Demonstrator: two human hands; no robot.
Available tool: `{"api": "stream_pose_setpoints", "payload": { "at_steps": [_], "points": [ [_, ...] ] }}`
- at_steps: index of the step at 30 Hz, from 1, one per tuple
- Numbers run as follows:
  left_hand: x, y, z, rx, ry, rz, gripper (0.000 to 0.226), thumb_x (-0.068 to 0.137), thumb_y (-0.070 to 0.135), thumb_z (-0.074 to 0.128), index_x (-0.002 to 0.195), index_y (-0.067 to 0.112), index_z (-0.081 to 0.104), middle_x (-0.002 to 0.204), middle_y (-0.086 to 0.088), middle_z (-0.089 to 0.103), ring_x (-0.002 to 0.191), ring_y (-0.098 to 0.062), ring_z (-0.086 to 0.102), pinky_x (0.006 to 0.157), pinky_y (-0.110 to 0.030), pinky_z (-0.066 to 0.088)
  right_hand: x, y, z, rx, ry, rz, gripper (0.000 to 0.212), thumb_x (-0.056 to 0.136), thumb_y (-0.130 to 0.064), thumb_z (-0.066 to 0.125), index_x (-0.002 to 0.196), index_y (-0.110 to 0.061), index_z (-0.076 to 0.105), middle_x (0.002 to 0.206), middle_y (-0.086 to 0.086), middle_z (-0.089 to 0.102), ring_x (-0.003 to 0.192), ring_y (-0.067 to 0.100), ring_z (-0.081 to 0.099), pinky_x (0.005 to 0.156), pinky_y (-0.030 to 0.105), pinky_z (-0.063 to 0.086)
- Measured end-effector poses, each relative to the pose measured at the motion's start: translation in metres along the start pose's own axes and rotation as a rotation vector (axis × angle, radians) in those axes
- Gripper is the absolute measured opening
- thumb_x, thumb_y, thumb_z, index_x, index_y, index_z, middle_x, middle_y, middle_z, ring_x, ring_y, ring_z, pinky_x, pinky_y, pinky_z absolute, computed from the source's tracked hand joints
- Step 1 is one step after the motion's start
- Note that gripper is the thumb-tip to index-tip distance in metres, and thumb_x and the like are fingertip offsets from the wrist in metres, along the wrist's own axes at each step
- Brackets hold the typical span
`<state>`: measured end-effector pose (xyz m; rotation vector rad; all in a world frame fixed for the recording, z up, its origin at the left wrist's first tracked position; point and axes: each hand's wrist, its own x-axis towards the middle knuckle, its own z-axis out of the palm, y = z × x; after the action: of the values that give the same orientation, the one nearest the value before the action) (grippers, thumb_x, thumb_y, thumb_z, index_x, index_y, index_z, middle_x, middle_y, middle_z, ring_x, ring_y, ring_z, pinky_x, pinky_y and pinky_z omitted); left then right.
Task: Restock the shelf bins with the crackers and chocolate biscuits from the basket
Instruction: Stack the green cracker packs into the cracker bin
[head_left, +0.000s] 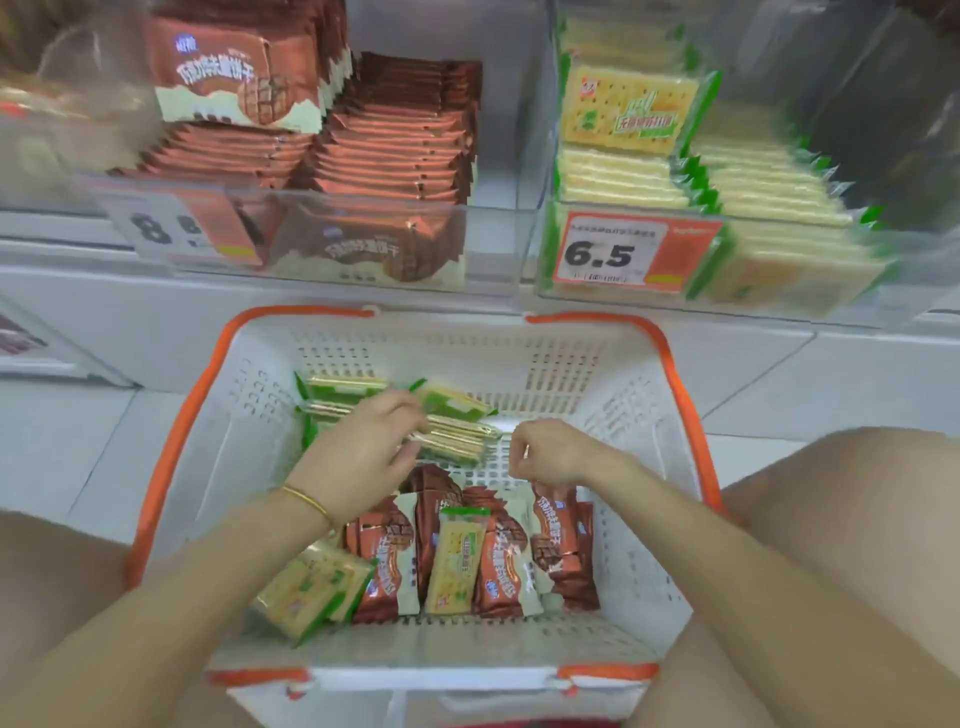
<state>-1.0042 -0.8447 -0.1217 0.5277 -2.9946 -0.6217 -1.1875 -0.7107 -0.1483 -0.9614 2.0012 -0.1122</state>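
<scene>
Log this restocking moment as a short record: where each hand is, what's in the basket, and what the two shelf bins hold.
left hand: grips a stack of cracker packs at the basket's far side
right hand: fingers curled beside that stack; any hold unclear
basket: white, orange handles; chocolate biscuit packs and loose cracker packs at its near side
left bin: stocked chocolate biscuits
right bin: stocked crackers, price tag 6.5

We see a white basket (639, 395) w/ orange handles. Green cracker packs (462, 436) lie stacked at its far side; brown choc biscuit packs (387, 566) stand on edge nearest us, mixed w/ a few crackers. Above: left bin (488, 249) has biscuits, right bin (893, 296) has crackers.
</scene>
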Motion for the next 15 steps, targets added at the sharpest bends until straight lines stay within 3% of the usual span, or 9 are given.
{"api": "stream_pose_setpoints", "payload": {
  "at_steps": [4, 6, 10, 12, 15],
  "points": [
    [0.000, -0.003, 0.011, 0.086, -0.119, 0.006, 0.027, 0.093, 0.018, 0.049, 0.116, 0.012, 0.061, 0.126, -0.003, 0.052, 0.116, -0.022, 0.051, 0.089, -0.041, 0.050, 0.038, 0.019, 0.063, -0.178, -0.039, -0.068, 0.050, 0.092, -0.029, 0.060, 0.136, -0.010, 0.045, 0.135, 0.010, 0.051, 0.117, 0.027, 0.052, 0.092, 0.030, 0.043],
    [0.002, -0.003, 0.013, 0.115, -0.108, 0.025, 0.026, 0.093, 0.019, 0.049, 0.114, 0.012, 0.062, 0.121, -0.004, 0.054, 0.111, -0.022, 0.052, 0.085, -0.040, 0.050, 0.048, 0.019, 0.084, -0.192, -0.042, -0.144, 0.062, 0.092, -0.035, 0.060, 0.144, -0.013, 0.036, 0.143, 0.010, 0.043, 0.124, 0.028, 0.046, 0.100, 0.035, 0.042],
    [0.004, -0.003, 0.014, 0.128, -0.122, 0.009, 0.026, 0.094, 0.022, 0.046, 0.115, 0.013, 0.060, 0.121, -0.002, 0.052, 0.110, -0.019, 0.050, 0.085, -0.038, 0.049, 0.052, 0.013, 0.116, -0.403, -0.006, -0.234, 0.048, 0.088, -0.035, 0.063, 0.129, -0.014, 0.048, 0.132, 0.006, 0.045, 0.123, 0.030, 0.042, 0.095, 0.040, 0.042],
    [0.005, -0.005, 0.015, 0.128, -0.141, -0.006, 0.027, 0.095, 0.023, 0.046, 0.116, 0.013, 0.059, 0.121, -0.002, 0.051, 0.111, -0.019, 0.050, 0.086, -0.038, 0.048, 0.050, 0.010, 0.117, -0.503, 0.053, -0.271, 0.052, 0.084, -0.040, 0.066, 0.127, -0.015, 0.051, 0.133, 0.003, 0.044, 0.122, 0.027, 0.039, 0.094, 0.038, 0.040],
    [0.006, -0.005, 0.017, 0.093, -0.200, -0.044, 0.029, 0.095, 0.027, 0.047, 0.119, 0.014, 0.057, 0.122, -0.002, 0.051, 0.114, -0.018, 0.048, 0.093, -0.037, 0.045, 0.041, 0.000, 0.094, -0.327, -0.055, -0.296, 0.049, 0.081, -0.034, 0.072, 0.119, -0.008, 0.055, 0.114, 0.005, 0.053, 0.101, 0.023, 0.048, 0.078, 0.031, 0.040]
  ]
}}
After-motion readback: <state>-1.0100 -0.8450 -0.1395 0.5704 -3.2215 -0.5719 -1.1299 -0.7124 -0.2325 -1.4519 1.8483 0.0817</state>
